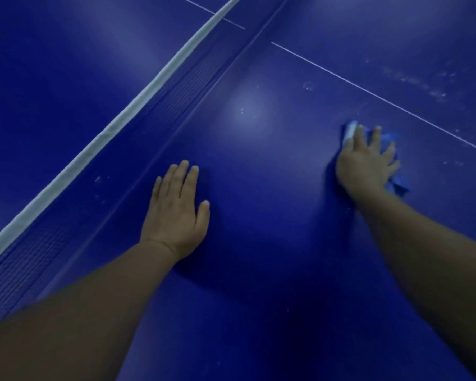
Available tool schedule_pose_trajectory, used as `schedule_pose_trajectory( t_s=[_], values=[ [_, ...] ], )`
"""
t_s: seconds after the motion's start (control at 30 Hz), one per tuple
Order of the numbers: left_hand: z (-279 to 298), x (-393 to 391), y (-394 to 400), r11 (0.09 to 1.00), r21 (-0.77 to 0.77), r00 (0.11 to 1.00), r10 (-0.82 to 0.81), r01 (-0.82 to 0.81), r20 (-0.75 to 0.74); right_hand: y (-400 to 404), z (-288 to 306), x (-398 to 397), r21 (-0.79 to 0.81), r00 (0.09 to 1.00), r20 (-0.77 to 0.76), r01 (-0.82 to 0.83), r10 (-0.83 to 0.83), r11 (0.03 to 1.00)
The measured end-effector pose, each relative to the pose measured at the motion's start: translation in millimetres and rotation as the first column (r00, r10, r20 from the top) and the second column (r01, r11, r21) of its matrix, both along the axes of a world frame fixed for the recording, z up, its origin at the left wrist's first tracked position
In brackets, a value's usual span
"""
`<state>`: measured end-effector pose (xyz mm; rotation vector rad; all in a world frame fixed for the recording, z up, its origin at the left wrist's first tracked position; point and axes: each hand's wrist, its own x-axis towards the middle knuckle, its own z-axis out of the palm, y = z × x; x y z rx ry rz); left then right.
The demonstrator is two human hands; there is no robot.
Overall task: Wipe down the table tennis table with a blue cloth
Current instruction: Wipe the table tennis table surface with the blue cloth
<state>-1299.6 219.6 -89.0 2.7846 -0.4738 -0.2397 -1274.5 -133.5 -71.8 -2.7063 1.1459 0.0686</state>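
1. The left hand (176,213) is lying flat on the blue worktop (272,202), fingers straight and close together, holding nothing.
2. The right hand (366,160) is pressing the cloth (396,182) onto the worktop, fingers spread apart.
3. The white line (382,99) is running just past the cloth.
4. The net (116,127) is standing at the left.

Left hand (175,213) flat on table (272,202), right hand (367,163) on cloth (396,182).
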Motion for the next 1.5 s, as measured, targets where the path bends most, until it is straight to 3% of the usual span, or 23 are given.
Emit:
schedule_pose_trajectory(
  t_s=[0.07,0.13,0.2,0.23,0.33,0.4,0.47,0.53,0.63,0.7,0.77,0.8,0.83,0.9,0.97,1.03,1.13,1.2,1.27,1.33,1.4,1.43,1.5],
  values=[
    [-6,1,-4,0.996,0.089,1.000,-0.012,0.013,-0.010,47,-10,-8,-0.098,0.978,0.024,-0.205,0.208,0.974],
    [-9,-1,-5,0.995,0.098,1.000,0.000,-0.001,0.013,106,-27,-27,-0.163,0.806,0.044,-0.578,0.591,0.800],
    [-9,0,-6,0.996,0.084,1.000,0.001,-0.002,0.011,111,-33,-25,-0.165,0.609,0.002,-0.782,0.793,0.601],
    [-10,2,-6,0.996,0.089,1.000,-0.002,0.001,0.010,85,-34,-9,-0.163,0.609,-0.040,-0.786,0.792,0.596],
    [-11,2,-5,0.994,0.106,1.000,-0.006,0.004,0.018,-22,-35,40,-0.249,0.787,-0.197,-0.617,0.584,0.747],
    [-13,1,-5,0.995,0.095,0.999,-0.018,0.015,0.029,-52,-28,43,-0.166,0.897,-0.139,-0.439,0.420,0.883],
    [-15,3,-2,0.998,0.055,0.999,-0.028,0.027,0.033,-17,-24,33,-0.163,0.927,-0.041,-0.373,0.372,0.913],
    [-15,2,-1,1.000,0.005,0.999,-0.020,0.019,0.045,46,-24,21,-0.186,0.827,-0.024,-0.556,0.562,0.810],
    [-13,2,0,1.000,-0.008,0.998,0.000,0.001,0.070,149,-30,26,-0.143,0.517,0.088,-0.839,0.851,0.525],
    [-14,4,-1,1.000,0.025,0.997,-0.002,0.000,0.076,190,-29,55,-0.092,0.344,0.135,-0.930,0.929,0.357],
    [-16,5,-2,0.998,0.058,0.998,-0.016,0.013,0.055,186,-30,107,-0.150,0.263,0.103,-0.949,0.959,0.276],
    [-16,6,-2,0.997,0.070,0.999,-0.024,0.022,0.041,171,-32,137,-0.211,0.300,0.067,-0.928,0.951,0.308],
    [-16,6,-2,0.996,0.082,0.999,-0.029,0.026,0.033,148,-31,166,-0.250,0.402,0.022,-0.884,0.915,0.394],
    [-16,6,-1,0.994,0.103,0.999,-0.040,0.037,0.022,92,-26,209,-0.229,0.680,-0.056,-0.721,0.731,0.654],
    [-16,7,0,0.993,0.107,0.999,-0.048,0.046,0.011,56,-17,221,-0.138,0.878,-0.036,-0.478,0.478,0.868],
    [-16,8,0,0.992,0.119,0.999,-0.053,0.052,0.005,80,-16,203,-0.197,0.888,-0.045,-0.458,0.458,0.867],
    [-16,7,1,0.989,0.137,0.999,-0.054,0.053,0.001,141,-28,160,-0.150,0.607,-0.012,-0.787,0.795,0.599],
    [-17,6,1,0.988,0.144,0.998,-0.061,0.059,0.007,114,-23,166,-0.124,0.525,-0.102,-0.849,0.845,0.513],
    [-17,7,3,0.989,0.139,0.998,-0.055,0.051,0.021,48,-15,190,-0.197,0.726,-0.123,-0.686,0.677,0.701],
    [-17,8,3,0.990,0.128,0.998,-0.054,0.051,0.021,-19,-6,200,-0.177,0.928,-0.098,-0.371,0.359,0.912],
    [-18,9,3,0.991,0.127,0.998,-0.053,0.050,0.020,-23,-2,188,-0.110,0.973,-0.081,-0.226,0.218,0.968],
    [-18,8,4,0.991,0.126,0.998,-0.053,0.050,0.022,1,-5,179,-0.154,0.964,-0.080,-0.265,0.255,0.952],
    [-18,7,4,0.992,0.117,0.998,-0.051,0.048,0.024,56,-19,160,-0.212,0.864,-0.048,-0.499,0.501,0.841]
  ],
)
